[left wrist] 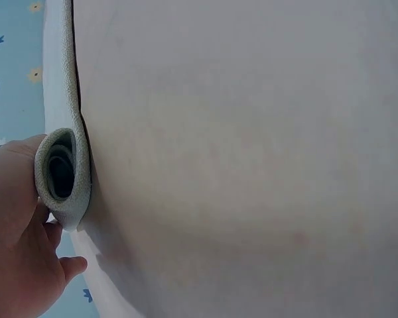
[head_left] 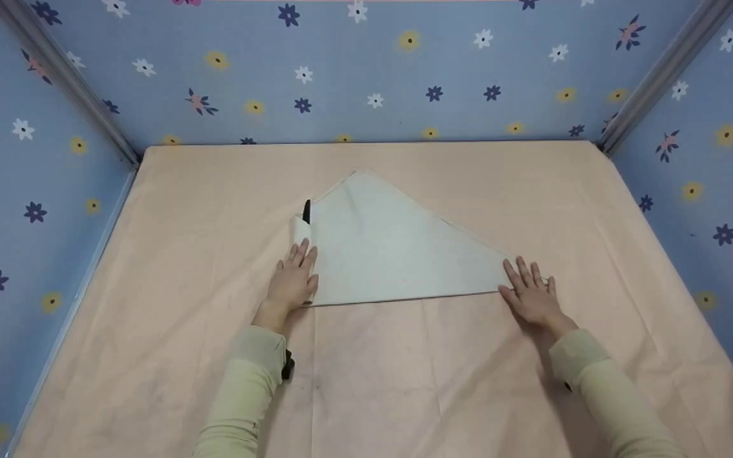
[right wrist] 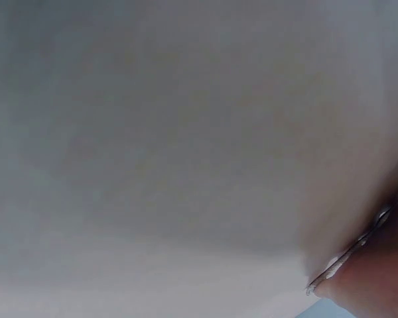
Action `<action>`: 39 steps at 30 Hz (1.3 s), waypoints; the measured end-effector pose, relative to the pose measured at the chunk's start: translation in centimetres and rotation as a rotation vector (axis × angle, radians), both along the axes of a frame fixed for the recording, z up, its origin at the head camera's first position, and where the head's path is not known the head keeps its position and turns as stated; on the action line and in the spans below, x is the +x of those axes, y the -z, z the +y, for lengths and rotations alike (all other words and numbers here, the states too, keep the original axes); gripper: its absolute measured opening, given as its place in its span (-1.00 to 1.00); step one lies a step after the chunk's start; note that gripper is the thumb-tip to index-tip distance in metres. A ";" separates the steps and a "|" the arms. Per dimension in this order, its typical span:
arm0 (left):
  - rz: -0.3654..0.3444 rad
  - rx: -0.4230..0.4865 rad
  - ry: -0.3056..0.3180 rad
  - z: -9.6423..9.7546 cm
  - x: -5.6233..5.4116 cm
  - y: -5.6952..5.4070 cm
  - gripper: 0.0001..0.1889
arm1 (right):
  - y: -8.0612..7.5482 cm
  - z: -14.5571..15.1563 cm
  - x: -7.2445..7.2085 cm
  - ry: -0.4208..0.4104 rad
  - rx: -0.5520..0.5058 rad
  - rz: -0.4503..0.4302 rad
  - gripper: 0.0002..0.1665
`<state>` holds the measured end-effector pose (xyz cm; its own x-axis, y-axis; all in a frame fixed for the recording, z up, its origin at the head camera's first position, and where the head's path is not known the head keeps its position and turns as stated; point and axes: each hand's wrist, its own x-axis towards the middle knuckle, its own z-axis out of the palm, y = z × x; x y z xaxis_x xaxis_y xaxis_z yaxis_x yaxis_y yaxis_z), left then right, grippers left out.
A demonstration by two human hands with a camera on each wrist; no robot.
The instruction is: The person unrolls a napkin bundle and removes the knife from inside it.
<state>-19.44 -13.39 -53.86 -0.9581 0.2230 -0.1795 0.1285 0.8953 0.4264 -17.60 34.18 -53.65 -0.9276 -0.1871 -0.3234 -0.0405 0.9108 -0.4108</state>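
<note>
A pale, off-white piece of cloth (head_left: 392, 248) lies on the covered surface, with a peak at the back and a narrow right corner. Its left side is turned into a roll (head_left: 302, 229), and a dark patch shows at the roll's far end. My left hand (head_left: 291, 280) rests along this roll with fingers extended. In the left wrist view, the roll's open end (left wrist: 63, 175) shows layers coiled around a hollow, beside the left hand (left wrist: 20, 225). At the right corner, my right hand (head_left: 532, 298) presses the cloth with spread fingers. The right wrist view catches only part of the right hand (right wrist: 378, 278) at the cloth's edge.
A peach-coloured cover (head_left: 366, 381) with creases is spread over the table. Blue flowered panels (head_left: 379, 70) stand behind and on both sides, with grey corner strips (head_left: 665, 76) between them. The cloth's straight near edge faces me.
</note>
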 end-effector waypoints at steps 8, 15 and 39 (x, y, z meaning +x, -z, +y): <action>0.010 0.007 -0.013 -0.3 0.2 -0.1 -0.37 | 0.2 0.2 0.0 -0.003 -0.010 0.008 -0.19; 0.006 0.011 -0.020 -0.6 0.2 0.0 -0.37 | 0.3 0.2 0.1 -0.001 -0.008 0.024 -0.18; -0.017 0.019 -0.062 -1.9 0.5 -0.3 -0.34 | 0.1 0.2 -0.2 -0.003 -0.001 -0.017 -0.19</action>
<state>-18.92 -15.30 -53.53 -0.9671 0.1669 -0.1919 0.0659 0.8933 0.4446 -17.76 34.33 -53.70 -0.9214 -0.1899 -0.3390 -0.0361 0.9104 -0.4121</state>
